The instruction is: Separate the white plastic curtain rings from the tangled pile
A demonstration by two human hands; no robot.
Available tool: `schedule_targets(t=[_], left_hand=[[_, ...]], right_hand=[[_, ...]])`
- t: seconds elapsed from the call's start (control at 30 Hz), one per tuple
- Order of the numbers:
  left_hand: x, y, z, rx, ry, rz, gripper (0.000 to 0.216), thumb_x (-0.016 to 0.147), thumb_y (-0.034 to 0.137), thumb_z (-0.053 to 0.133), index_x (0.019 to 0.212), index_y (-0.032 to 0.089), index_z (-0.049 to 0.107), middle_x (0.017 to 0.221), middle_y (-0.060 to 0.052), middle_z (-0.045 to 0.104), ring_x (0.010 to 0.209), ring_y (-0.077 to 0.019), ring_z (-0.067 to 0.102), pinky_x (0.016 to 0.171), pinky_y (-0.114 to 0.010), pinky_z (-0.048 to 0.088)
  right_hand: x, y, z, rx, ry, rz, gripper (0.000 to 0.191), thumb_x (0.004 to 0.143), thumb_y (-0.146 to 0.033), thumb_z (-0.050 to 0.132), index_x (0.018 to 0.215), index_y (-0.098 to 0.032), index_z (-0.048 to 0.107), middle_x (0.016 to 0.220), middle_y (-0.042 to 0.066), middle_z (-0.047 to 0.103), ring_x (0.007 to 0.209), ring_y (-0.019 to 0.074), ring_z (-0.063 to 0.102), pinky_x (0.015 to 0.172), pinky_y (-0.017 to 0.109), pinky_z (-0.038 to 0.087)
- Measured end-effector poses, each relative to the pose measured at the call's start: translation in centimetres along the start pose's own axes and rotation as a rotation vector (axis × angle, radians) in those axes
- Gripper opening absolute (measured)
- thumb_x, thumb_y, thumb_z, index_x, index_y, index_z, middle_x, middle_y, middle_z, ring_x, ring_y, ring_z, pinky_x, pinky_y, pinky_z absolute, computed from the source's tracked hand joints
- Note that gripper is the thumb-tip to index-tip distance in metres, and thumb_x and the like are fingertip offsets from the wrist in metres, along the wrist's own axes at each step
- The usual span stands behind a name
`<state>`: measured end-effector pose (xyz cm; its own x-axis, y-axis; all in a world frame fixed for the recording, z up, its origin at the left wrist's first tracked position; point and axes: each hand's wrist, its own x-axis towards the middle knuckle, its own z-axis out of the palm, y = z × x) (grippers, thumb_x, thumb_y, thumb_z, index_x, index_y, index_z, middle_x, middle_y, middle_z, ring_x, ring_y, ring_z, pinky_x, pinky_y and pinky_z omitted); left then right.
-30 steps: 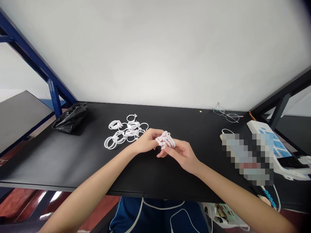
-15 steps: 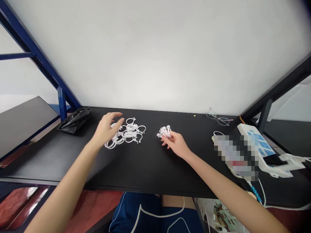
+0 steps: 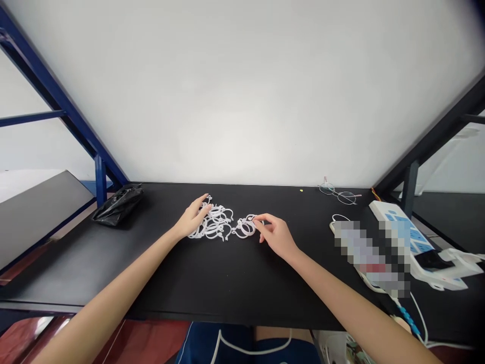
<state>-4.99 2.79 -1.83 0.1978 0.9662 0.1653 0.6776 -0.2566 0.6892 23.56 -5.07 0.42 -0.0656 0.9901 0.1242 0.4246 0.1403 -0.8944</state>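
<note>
A pile of white plastic rings (image 3: 216, 222), open loops with small knobbed ends like shower curtain rings, lies on the black tabletop (image 3: 212, 283). My left hand (image 3: 191, 218) rests against the pile's left side, fingers spread, hiding some rings. Just right of the pile, a smaller cluster of the same rings (image 3: 244, 227) lies loosely overlapped. My right hand (image 3: 276, 233) is at this cluster's right edge, with thumb and forefinger pinched on a ring there. The other fingers of that hand are curled.
A crumpled black plastic bag (image 3: 118, 205) lies at the back left. Eyeglasses (image 3: 339, 194) are at the back right. Nearer on the right are a phone (image 3: 373, 258), blurred out, and a white power strip (image 3: 407, 227) with plugs and cables. A white wall rises behind the table.
My left hand has come down and right onto the pile, which now sits farther right. The ring bunch my right hand held up has spread out on the table beside it.
</note>
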Motion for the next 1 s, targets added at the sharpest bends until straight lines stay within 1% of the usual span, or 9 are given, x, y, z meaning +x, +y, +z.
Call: schedule_targets(t=[0.1,0.23,0.43,0.53,0.6,0.67,0.73,0.83,1.0], left_hand=[[1.7,0.8,1.2,-0.05,-0.064,0.071,0.065,0.091,0.06,0.036,0.142,0.021,0.043,0.149,-0.009,0.043,0.137,-0.0268,0.04,0.111,-0.041,0.036],[3.0,2.4,3.4,-0.018,-0.125,0.196,0.06,0.091,0.061,0.038,0.13,0.019,0.057,0.141,-0.009,0.053,0.136,-0.0266,0.042,0.115,-0.041,0.031],[3.7,5.4,5.8,-0.008,-0.035,0.175,0.052,0.094,0.055,0.035,0.127,0.022,0.058,0.134,-0.007,0.059,0.127,-0.0243,0.051,0.112,-0.042,0.034],[4.3,5.1,5.6,0.076,0.046,0.11,0.046,0.096,0.05,0.035,0.124,0.023,0.06,0.142,-0.007,0.052,0.138,-0.0241,0.04,0.116,-0.044,0.025],[4.6,4.3,5.1,0.103,0.025,0.065,0.048,0.097,0.05,0.032,0.123,0.023,0.061,0.141,-0.007,0.053,0.139,-0.0254,0.038,0.116,-0.045,0.024],[4.5,3.5,4.4,0.106,0.001,0.061,0.048,0.097,0.05,0.029,0.121,0.024,0.062,0.137,-0.005,0.057,0.135,-0.0248,0.044,0.115,-0.044,0.027],[4.0,2.9,3.8,0.105,-0.007,0.063,0.049,0.097,0.051,0.029,0.121,0.024,0.062,0.135,-0.005,0.059,0.132,-0.0249,0.047,0.114,-0.043,0.029],[3.0,2.3,2.9,0.09,-0.004,0.058,0.053,0.095,0.055,0.031,0.118,0.022,0.065,0.135,-0.006,0.059,0.131,-0.0266,0.048,0.113,-0.042,0.03],[2.1,1.8,1.9,-0.102,-0.047,-0.01,0.065,0.095,0.06,0.023,0.118,0.018,0.066,0.127,-0.007,0.065,0.125,-0.0265,0.054,0.11,-0.04,0.036]], right_hand=[[0.5,0.6,-0.5,-0.121,0.122,-0.101,0.02,0.087,-0.036,0.054,0.084,-0.02,0.065,0.045,-0.005,0.052,0.042,0.013,0.053,0.051,0.027,0.043],[1.0,1.1,-0.9,-0.21,0.169,-0.153,0.018,0.086,-0.034,0.055,0.082,-0.02,0.065,0.063,-0.001,0.061,0.046,0.0115,0.051,0.055,0.028,0.043],[1.2,1.4,-1.2,-0.305,0.23,-0.199,0.02,0.089,-0.035,0.053,0.086,-0.021,0.065,0.094,0.005,0.067,0.066,0.0148,0.059,0.064,0.029,0.048],[0.9,1.1,-1.5,-0.352,0.173,-0.248,0.028,0.088,-0.046,0.056,0.099,-0.021,0.065,0.113,0.009,0.064,0.1,0.0233,0.061,0.087,0.037,0.05],[0.5,0.7,-1.5,-0.431,0.014,-0.294,0.053,0.08,-0.058,0.063,0.119,-0.023,0.059,0.137,0.011,0.052,0.128,0.0311,0.046,0.105,0.048,0.039],[0.0,0.3,-1.2,-0.509,-0.148,-0.301,0.077,0.072,-0.067,0.066,0.134,-0.024,0.049,0.151,0.013,0.036,0.14,0.0365,0.029,0.111,0.055,0.029],[-0.3,0.2,-0.8,-0.557,-0.26,-0.292,0.088,0.07,-0.07,0.066,0.141,-0.022,0.042,0.155,0.015,0.028,0.143,0.0385,0.021,0.113,0.057,0.024],[-0.4,0.5,-0.4,-0.57,-0.285,-0.267,0.077,0.079,-0.065,0.06,0.141,-0.021,0.043,0.155,0.016,0.028,0.143,0.0376,0.023,0.113,0.056,0.026],[0.5,1.5,-1.0,-0.521,-0.179,-0.222,0.054,0.085,-0.051,0.06,0.13,-0.021,0.054,0.149,0.016,0.039,0.139,0.0355,0.033,0.11,0.055,0.032]])
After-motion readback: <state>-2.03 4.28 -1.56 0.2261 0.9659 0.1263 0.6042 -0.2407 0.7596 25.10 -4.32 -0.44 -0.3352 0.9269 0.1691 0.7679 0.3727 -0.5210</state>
